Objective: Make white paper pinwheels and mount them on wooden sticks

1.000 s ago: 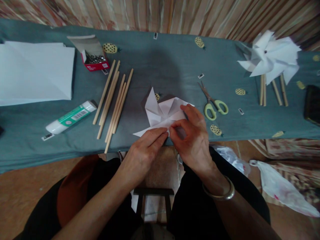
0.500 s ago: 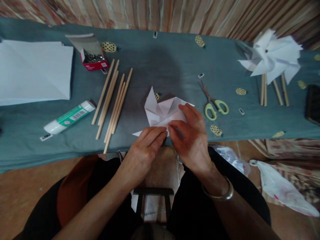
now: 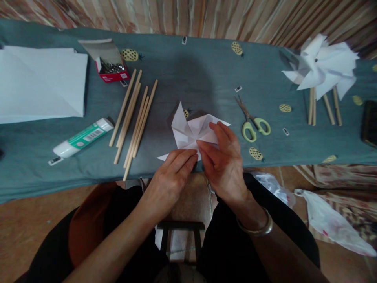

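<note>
A white paper pinwheel [image 3: 182, 131] with folded points lies at the table's front edge, between my hands. My left hand [image 3: 173, 173] is closed on its near edge, fingers pressed together on the paper. From the right, my right hand [image 3: 222, 165] grips the pinwheel, its thumb and index finger near the centre and other fingers on the right blade. The fingertips of both hands almost meet and hide part of the paper. Green-handled scissors [image 3: 251, 122] lie to the right of my right hand. Several wooden sticks [image 3: 134, 125] lie to the left of the pinwheel.
At the left are a stack of white paper [image 3: 44, 86], a glue tube [image 3: 84, 137] and an open red box of small metal pieces [image 3: 113, 70]. Several finished pinwheels on sticks [image 3: 321, 67] lie at the far right. A dark object [image 3: 369, 122] sits at the right edge.
My right index finger has shifted slightly up and left toward the pinwheel's centre. My left hand stays on the paper. The whole view has shifted a little.
</note>
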The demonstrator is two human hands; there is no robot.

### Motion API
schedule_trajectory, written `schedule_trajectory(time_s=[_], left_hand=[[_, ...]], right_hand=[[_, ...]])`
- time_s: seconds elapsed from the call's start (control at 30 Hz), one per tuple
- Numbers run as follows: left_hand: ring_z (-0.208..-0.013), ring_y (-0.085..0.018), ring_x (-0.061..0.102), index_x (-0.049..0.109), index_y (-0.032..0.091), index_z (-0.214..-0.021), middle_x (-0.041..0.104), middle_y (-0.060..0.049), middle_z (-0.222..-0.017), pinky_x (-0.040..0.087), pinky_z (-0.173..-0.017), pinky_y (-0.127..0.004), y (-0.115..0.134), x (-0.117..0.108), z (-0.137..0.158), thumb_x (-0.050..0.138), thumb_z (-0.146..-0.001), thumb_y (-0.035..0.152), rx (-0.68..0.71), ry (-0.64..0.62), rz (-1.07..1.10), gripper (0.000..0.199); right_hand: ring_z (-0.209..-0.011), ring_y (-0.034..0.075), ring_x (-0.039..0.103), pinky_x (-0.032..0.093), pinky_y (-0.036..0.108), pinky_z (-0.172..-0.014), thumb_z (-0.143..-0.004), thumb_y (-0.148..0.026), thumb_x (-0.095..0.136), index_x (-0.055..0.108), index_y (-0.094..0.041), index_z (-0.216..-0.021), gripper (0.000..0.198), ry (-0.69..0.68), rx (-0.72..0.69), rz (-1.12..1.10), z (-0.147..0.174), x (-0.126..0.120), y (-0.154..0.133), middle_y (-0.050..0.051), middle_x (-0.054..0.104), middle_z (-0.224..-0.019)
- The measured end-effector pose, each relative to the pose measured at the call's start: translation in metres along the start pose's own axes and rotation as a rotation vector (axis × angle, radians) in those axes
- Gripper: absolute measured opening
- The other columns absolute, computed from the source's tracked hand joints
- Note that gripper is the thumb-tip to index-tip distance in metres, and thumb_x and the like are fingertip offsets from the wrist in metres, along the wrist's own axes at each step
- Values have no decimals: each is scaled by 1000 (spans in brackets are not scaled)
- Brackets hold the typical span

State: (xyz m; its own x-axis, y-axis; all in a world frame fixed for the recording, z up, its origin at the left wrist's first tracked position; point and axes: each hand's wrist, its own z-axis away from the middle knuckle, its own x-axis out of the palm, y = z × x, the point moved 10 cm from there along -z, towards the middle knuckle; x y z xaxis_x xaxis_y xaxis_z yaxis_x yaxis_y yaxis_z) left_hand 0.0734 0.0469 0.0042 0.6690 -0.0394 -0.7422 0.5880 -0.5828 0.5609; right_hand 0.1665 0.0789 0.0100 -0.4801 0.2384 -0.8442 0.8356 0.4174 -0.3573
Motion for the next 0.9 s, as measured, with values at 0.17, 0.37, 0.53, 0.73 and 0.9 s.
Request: schedule_trajectory(time_s=[0.17,0.37,0.53,0.73,0.9], left_hand=[[-115,-23,56,55,7,-123,63,-15,-121,57,-95,-41,-1,-1,0,46,-95,7,4,26,3,29],[-112,-24,57,56,9,-123,64,-15,-120,58,-92,-42,1,-3,-3,49,-95,8,-11,11,-24,29],[-108,-23,60,58,15,-122,66,-12,-117,56,-91,-41,2,-26,-5,56,-92,13,-25,96,-32,29],[-104,-23,61,63,19,-118,67,-8,-116,54,-90,-41,-9,-45,-4,52,-94,16,-76,159,-73,26],[-98,-21,60,68,18,-111,68,-7,-106,53,-86,-37,-19,-47,-6,52,-94,16,-115,181,-69,23]], right_hand=[[-140,30,38,42,51,-106,-96,-19,44,67,-22,-102,24,-44,0,55,2,6,-1,11,52,-142],[-144,26,33,42,46,-106,-99,-20,37,64,-21,-108,28,-101,18,-2,1,14,-3,12,49,-145],[-146,23,30,41,45,-108,-99,-18,34,63,-21,-104,30,-65,-36,33,-2,16,-9,11,53,-142],[-147,25,29,42,50,-106,-96,-13,36,64,-27,-107,33,-59,-70,51,-2,18,-9,7,54,-142],[-146,27,31,45,50,-103,-93,-13,39,66,-26,-93,30,-71,-103,91,-5,20,-7,7,54,-142]])
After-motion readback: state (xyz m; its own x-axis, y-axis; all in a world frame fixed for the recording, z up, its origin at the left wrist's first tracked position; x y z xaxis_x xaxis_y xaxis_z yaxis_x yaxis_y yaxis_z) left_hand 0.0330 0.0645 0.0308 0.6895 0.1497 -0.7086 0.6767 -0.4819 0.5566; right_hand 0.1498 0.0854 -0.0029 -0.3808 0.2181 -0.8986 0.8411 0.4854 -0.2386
